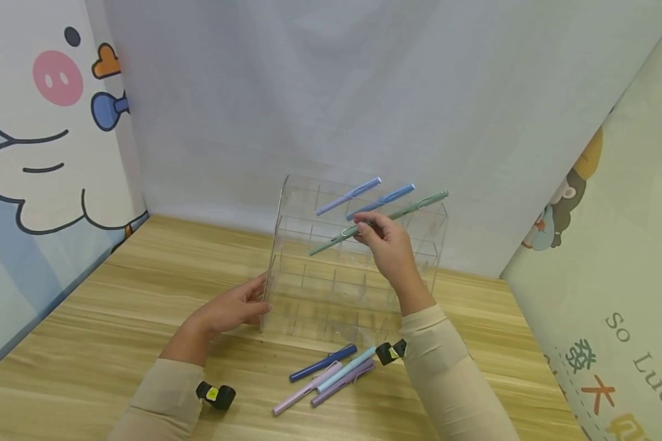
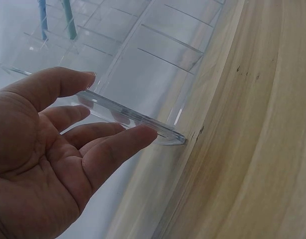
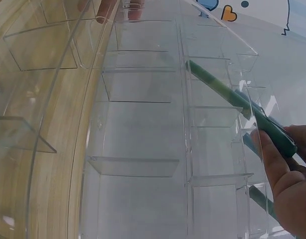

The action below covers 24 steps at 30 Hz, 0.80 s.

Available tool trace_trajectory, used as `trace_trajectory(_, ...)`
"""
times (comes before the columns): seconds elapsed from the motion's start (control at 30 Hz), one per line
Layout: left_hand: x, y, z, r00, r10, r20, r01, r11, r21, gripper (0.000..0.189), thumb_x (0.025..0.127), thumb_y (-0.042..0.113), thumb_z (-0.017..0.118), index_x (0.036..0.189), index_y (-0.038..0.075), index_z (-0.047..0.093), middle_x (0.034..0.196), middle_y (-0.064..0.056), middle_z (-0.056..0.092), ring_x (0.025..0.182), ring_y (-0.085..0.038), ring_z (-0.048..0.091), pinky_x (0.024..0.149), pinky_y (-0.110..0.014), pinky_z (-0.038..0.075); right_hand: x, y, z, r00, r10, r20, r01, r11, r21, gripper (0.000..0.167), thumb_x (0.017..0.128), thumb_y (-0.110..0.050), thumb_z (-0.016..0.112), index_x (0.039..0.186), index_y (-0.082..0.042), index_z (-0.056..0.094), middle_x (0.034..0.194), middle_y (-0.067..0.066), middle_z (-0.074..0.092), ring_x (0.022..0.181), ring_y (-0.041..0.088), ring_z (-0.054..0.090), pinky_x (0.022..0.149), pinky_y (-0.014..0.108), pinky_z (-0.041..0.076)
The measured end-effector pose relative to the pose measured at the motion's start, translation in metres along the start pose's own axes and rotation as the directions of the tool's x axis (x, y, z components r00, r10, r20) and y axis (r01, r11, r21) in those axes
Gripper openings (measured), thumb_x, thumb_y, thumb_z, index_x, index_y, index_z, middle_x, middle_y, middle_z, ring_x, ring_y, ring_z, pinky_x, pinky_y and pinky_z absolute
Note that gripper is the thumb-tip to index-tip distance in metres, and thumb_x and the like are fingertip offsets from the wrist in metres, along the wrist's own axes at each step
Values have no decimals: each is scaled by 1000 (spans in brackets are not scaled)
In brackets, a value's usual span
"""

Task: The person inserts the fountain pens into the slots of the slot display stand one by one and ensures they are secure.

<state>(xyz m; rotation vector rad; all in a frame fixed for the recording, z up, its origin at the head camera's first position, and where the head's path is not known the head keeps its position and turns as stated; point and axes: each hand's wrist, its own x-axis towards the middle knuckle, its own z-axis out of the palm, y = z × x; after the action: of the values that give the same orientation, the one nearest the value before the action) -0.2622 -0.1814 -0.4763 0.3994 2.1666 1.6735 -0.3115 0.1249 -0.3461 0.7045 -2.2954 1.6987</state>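
A clear tiered pen stand [image 1: 333, 278] rises on the table. My right hand [image 1: 388, 248] pinches a green capped pen [image 1: 328, 244] near its cap end, tilted in front of the upper tiers. In the right wrist view, that pen [image 3: 220, 89] slants across the clear compartments. My left hand [image 1: 228, 309] grips the stand's left side, with thumb and fingers about the edge of the clear side panel [image 2: 128, 112]. Along the top tier lean a lavender pen [image 1: 350, 195], a blue pen [image 1: 388, 197] and a second green pen [image 1: 422, 203], partly hidden by my right hand.
In front of the stand lie a dark blue pen [image 1: 322, 363], a pink pen [image 1: 308, 389], a light blue pen [image 1: 346, 370] and a purple pen [image 1: 343, 384], the last three close together. The wooden table [image 1: 160, 275] meets a white curtain [image 1: 226, 122] behind and printed panels at both sides.
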Motion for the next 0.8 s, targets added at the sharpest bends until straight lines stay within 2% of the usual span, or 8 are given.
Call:
trace_trajectory(0.1,0,0,0,1000,1,0,-1,1000,6,78,101,22,56,160,17,4,162,-21,14,142,-40,33,103,-46,48,0,-1,-1,1000,16,2,-16,1000,-8,30,101,-16,56,123,4,62,121,18,63,111,31,63,91,24,54)
trace_trajectory(0.27,0,0,-1,1000,4,-4,-4,1000,18,78,101,22,56,160,17,5,162,-21,15,142,-40,34,103,-46,48,0,-4,-1,999,45,5,-45,998,-32,29,101,-11,54,124,6,60,121,22,62,113,35,62,94,29,54)
trace_trajectory(0.5,0,0,-1,1000,11,-3,-11,1000,18,77,101,21,56,160,16,6,162,-22,16,141,-40,36,102,-46,48,-3,-5,-3,1000,13,8,-12,998,-54,27,101,-18,56,121,0,64,117,14,65,107,27,64,91,24,54)
trace_trajectory(0.73,0,0,-1,1000,8,-3,-8,1000,11,81,100,26,59,160,16,6,162,-21,16,142,-39,34,104,-46,47,-6,-5,-7,1000,1,5,0,997,-73,40,102,-20,54,139,-3,51,131,19,58,116,29,61,94,26,54)
trace_trajectory(0.8,0,-1,-1,1000,10,-2,-10,1000,8,82,99,28,60,160,16,6,162,-21,16,142,-39,34,104,-47,47,-9,-7,-10,1000,-14,-11,13,996,-93,42,102,-24,55,140,-5,50,132,17,58,116,27,61,93,25,54)
